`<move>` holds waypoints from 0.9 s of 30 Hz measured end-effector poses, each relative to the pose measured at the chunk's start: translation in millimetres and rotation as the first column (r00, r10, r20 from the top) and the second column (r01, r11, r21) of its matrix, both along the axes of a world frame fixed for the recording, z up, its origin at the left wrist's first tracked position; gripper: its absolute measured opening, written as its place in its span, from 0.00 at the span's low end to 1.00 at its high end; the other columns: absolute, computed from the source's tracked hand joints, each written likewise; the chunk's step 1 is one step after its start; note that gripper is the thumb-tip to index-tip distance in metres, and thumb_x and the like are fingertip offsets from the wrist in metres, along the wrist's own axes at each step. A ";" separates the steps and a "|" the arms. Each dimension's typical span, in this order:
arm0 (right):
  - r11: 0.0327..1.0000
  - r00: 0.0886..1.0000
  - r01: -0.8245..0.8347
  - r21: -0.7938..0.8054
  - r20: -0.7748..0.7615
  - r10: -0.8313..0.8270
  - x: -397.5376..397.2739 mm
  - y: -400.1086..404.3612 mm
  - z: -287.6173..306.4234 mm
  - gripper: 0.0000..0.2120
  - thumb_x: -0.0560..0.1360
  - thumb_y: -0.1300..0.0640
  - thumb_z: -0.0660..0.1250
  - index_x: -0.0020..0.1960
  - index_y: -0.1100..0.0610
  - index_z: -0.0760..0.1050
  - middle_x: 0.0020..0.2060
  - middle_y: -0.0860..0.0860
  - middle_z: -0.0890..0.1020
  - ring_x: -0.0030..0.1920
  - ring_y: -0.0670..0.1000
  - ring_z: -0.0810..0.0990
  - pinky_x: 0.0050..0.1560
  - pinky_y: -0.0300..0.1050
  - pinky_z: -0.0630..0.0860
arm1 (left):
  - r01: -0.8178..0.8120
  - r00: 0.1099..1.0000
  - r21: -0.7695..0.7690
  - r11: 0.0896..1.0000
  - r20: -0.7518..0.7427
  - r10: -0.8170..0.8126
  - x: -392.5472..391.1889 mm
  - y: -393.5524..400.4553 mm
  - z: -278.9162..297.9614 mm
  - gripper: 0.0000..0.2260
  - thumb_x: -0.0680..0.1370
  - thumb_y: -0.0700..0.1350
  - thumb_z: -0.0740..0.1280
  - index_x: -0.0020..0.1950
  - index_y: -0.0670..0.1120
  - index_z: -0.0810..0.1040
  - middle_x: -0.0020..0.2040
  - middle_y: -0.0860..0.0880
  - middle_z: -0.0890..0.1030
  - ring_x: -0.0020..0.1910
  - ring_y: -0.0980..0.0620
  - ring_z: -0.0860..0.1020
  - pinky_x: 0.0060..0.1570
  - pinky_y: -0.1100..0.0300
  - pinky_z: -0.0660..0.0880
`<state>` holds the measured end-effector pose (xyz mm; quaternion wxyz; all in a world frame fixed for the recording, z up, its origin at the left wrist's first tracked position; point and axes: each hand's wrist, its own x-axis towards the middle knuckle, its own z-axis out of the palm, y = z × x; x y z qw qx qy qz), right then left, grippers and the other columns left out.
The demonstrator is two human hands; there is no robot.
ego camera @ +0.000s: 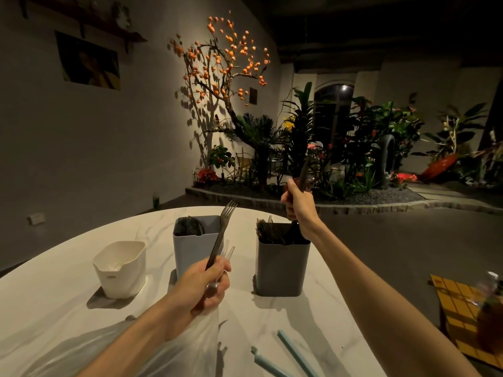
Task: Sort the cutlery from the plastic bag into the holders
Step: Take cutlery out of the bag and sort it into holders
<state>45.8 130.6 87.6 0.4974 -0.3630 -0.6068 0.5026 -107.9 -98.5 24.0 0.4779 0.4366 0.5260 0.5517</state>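
Note:
My left hand (202, 288) grips a metal fork (221, 235) by its handle, tines up, together with the top of the clear plastic bag (152, 346) that hangs under my forearm; other clear pieces poke up beside the fork. My right hand (298, 201) is raised over the dark grey holder (281, 263) and grips a dark piece of cutlery (303, 170) upright; its kind I cannot tell. The dark holder has several pieces in it. The light grey holder (194, 250) in the middle also holds dark cutlery. A low white holder (121, 269) stands at the left.
All three holders stand on a white marble-look table (54, 303). Light blue sticks (295, 355) lie near the front edge. A yellow checked board (462, 317) with a blurred object on it is at the right. Plants fill the room behind.

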 end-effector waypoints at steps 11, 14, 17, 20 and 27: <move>0.987 0.988 -0.075 0.145 0.143 0.054 -3.3 3.3 -16.6 0.13 0.75 0.49 0.75 0.43 0.59 0.81 0.36 0.52 0.81 0.42 0.49 0.81 0.48 0.41 0.75 | 0.014 1.000 -0.045 0.999 -0.009 -0.015 -4.4 5.7 -13.7 0.13 0.85 0.48 0.59 0.54 0.38 0.73 0.31 0.46 0.73 0.24 0.54 0.63 0.20 0.65 0.59; 0.970 0.986 -0.037 0.241 0.167 -0.004 -5.8 -2.3 -9.6 0.14 0.75 0.46 0.74 0.46 0.57 0.83 0.42 0.52 0.84 0.47 0.50 0.81 0.49 0.40 0.74 | 0.027 0.999 -0.040 0.999 -0.022 -0.028 -4.9 4.3 -12.1 0.14 0.85 0.49 0.59 0.55 0.38 0.73 0.32 0.46 0.73 0.24 0.54 0.63 0.21 0.65 0.58; 0.932 0.980 -0.035 0.361 0.194 -0.038 -12.0 -22.1 2.7 0.13 0.75 0.43 0.73 0.46 0.53 0.82 0.42 0.50 0.84 0.47 0.50 0.82 0.47 0.39 0.76 | 0.053 0.998 -0.025 0.998 -0.029 -0.053 -5.7 0.5 -9.1 0.14 0.85 0.50 0.59 0.54 0.39 0.73 0.33 0.46 0.72 0.24 0.54 0.63 0.23 0.62 0.56; 0.913 0.968 -0.152 0.379 0.245 0.059 -23.3 -53.3 15.6 0.16 0.75 0.40 0.71 0.52 0.52 0.80 0.46 0.49 0.84 0.47 0.48 0.82 0.45 0.38 0.77 | 0.062 0.998 -0.015 0.998 -0.032 -0.063 -2.9 -5.9 -2.6 0.14 0.85 0.51 0.58 0.54 0.39 0.73 0.33 0.46 0.72 0.25 0.53 0.63 0.23 0.64 0.57; 0.819 0.798 -0.573 0.023 0.244 0.552 -53.6 -102.7 18.6 0.15 0.79 0.51 0.70 0.61 0.59 0.78 0.48 0.55 0.87 0.36 0.47 0.79 0.31 0.36 0.72 | 0.042 0.998 0.034 0.999 -0.052 -0.040 -9.3 -21.2 12.7 0.14 0.85 0.51 0.59 0.56 0.39 0.74 0.32 0.47 0.72 0.26 0.53 0.64 0.25 0.63 0.61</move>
